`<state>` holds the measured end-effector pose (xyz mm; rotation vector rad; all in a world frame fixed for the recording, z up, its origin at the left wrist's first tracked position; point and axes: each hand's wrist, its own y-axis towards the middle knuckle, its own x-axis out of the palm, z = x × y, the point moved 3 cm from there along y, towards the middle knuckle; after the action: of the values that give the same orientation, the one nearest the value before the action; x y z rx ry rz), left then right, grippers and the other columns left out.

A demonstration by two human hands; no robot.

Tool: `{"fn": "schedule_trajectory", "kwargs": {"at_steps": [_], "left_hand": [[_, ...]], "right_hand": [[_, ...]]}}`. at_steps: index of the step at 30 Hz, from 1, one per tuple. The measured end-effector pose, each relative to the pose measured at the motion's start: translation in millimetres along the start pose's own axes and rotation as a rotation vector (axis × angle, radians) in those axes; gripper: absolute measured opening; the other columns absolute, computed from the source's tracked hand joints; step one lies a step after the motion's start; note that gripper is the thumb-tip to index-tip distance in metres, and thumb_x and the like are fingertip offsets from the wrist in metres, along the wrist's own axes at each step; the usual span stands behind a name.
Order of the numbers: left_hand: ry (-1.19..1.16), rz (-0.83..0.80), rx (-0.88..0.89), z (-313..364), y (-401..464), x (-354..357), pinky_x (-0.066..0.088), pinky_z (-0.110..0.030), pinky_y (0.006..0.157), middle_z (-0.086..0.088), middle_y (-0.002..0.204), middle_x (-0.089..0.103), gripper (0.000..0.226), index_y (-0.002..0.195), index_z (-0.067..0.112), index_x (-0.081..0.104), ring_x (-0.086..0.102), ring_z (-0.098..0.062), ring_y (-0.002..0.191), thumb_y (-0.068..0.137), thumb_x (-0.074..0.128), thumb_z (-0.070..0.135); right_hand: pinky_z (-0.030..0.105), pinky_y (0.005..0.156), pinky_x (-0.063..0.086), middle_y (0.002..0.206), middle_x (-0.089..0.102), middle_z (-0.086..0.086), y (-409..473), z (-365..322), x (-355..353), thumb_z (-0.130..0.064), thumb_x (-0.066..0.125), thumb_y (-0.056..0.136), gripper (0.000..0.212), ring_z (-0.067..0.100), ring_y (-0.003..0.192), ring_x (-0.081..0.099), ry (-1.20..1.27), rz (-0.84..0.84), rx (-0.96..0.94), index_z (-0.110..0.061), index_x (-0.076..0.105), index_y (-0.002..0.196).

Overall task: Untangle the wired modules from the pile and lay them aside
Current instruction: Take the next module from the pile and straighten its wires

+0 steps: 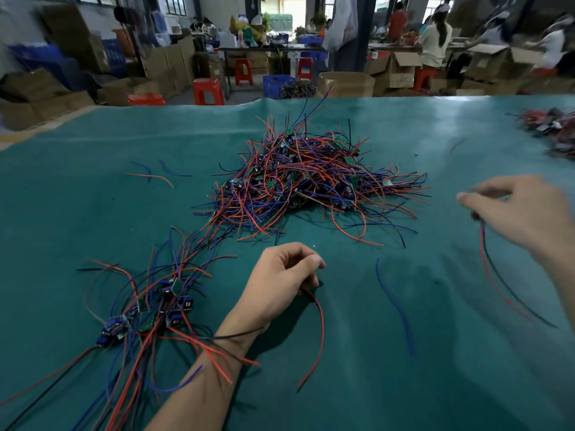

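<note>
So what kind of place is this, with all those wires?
Probably a small electronics workshop or factory. A big tangled pile of red, blue and black wired modules lies on a green cloth-covered worktable, brown cardboard boxes stand stacked behind it, and other workers sit at tables beyond.

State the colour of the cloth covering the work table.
Teal green, plain, no pattern; the cloth shows across the head view, the only one given.

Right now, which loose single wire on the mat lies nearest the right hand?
The blue wire, lying alone between the hands, is nearest the right hand. The other strays, red and blue, lie far left of the pile.
</note>
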<state>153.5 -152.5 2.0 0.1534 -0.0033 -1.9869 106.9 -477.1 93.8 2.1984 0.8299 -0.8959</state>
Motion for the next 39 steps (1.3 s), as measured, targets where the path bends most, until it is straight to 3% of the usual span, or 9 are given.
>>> {"fn": "schedule_trajectory", "kwargs": {"at_steps": [2,6,9,12,17,25,31,36,39], "left_hand": [[0.005,-0.002,-0.006,-0.1,0.1,0.1,0.041,-0.014,0.051,-0.001,0.06,0.064,0.018,0.084,0.007,0.07,0.054,-0.008,0.054,0.098,0.058,0.009],[0.015,0.004,-0.009,0.1,-0.2,-0.4,0.041,-0.014,0.051,0.0,0.06,0.064,0.018,0.085,0.006,0.07,0.054,-0.008,0.054,0.098,0.058,0.007],[0.029,0.004,-0.006,0.4,-0.4,-0.9,0.041,-0.015,0.051,0.002,0.06,0.064,0.018,0.086,0.007,0.07,0.055,-0.008,0.054,0.098,0.057,0.006],[0.024,0.005,-0.01,0.1,-0.4,-2.2,0.041,-0.014,0.052,0.002,0.06,0.065,0.018,0.085,0.009,0.07,0.055,-0.007,0.054,0.098,0.057,0.006],[0.022,0.007,-0.01,-1.4,0.7,-2.5,0.042,-0.015,0.052,0.002,0.061,0.065,0.017,0.087,0.006,0.07,0.055,-0.007,0.053,0.098,0.056,0.005],[0.001,0.035,-0.017,-3.4,2.0,-2.2,0.042,-0.015,0.051,0.001,0.064,0.067,0.016,0.093,0.005,0.068,0.056,-0.008,0.054,0.099,0.054,0.002],[-0.102,0.13,-0.04,-1.5,4.3,-3.4,0.049,-0.019,0.053,-0.011,0.084,0.072,0.026,0.107,-0.001,0.063,0.058,-0.009,0.059,0.107,0.042,0.014],[-0.067,0.12,-0.003,-1.0,4.3,-4.4,0.044,-0.016,0.052,0.008,0.061,0.063,0.029,0.085,0.008,0.064,0.053,-0.004,0.052,0.106,0.047,0.019],[-0.036,0.14,-0.019,-5.0,5.3,-7.2,0.047,-0.021,0.062,0.005,0.07,0.069,0.014,0.097,0.005,0.068,0.057,-0.007,0.063,0.1,0.059,0.014]], "right_hand": [[0.037,0.093,0.049,0.1,0.076,0.001,1.4,-2.0,1.7,-0.037,0.076,0.084,0.02,0.028,0.105,0.068,-0.147,-0.029,-0.026,-0.025,0.076,0.099],[0.026,0.079,0.045,0.078,0.071,-0.008,-4.2,-39.6,45.8,-0.024,0.073,0.084,0.009,0.021,0.091,0.07,-0.123,-0.161,-0.204,-0.033,0.072,0.081],[0.035,0.092,0.055,0.093,0.075,-0.005,-8.3,-62.9,101.5,-0.025,0.07,0.088,0.009,0.025,0.102,0.068,-0.177,-0.329,-0.299,-0.029,0.073,0.095],[0.044,0.091,0.055,0.114,0.068,0.005,-7.0,-72.1,134.1,-0.04,0.068,0.094,0.025,0.033,0.116,0.058,-0.281,-0.281,-0.317,-0.021,0.071,0.11],[0.041,0.078,0.058,0.095,0.072,0.005,-1.8,-77.8,140.2,-0.033,0.071,0.094,0.01,0.034,0.114,0.057,-0.27,-0.164,-0.268,-0.025,0.074,0.089],[0.027,0.066,0.043,0.072,0.072,-0.009,-33.1,-81.3,100.5,-0.037,0.084,0.076,0.017,0.015,0.078,0.064,0.261,-0.231,-0.079,-0.032,0.075,0.062],[0.017,0.04,0.029,0.057,0.059,0.005,-98.4,-96.1,111.2,-0.009,0.079,0.079,0.013,0.01,0.047,0.043,0.812,-0.644,-0.035,-0.005,0.075,0.068],[0.014,0.049,0.034,0.056,0.062,0.0,-120.9,-104.7,121.7,0.001,0.078,0.078,0.022,0.006,0.05,0.045,0.752,-0.925,-0.254,-0.014,0.076,0.063],[0.024,0.057,0.037,0.062,0.063,0.011,-124.3,-105.1,124.8,-0.014,0.08,0.069,0.009,0.013,0.058,0.048,0.689,-0.957,-0.315,-0.006,0.076,0.068]]}}
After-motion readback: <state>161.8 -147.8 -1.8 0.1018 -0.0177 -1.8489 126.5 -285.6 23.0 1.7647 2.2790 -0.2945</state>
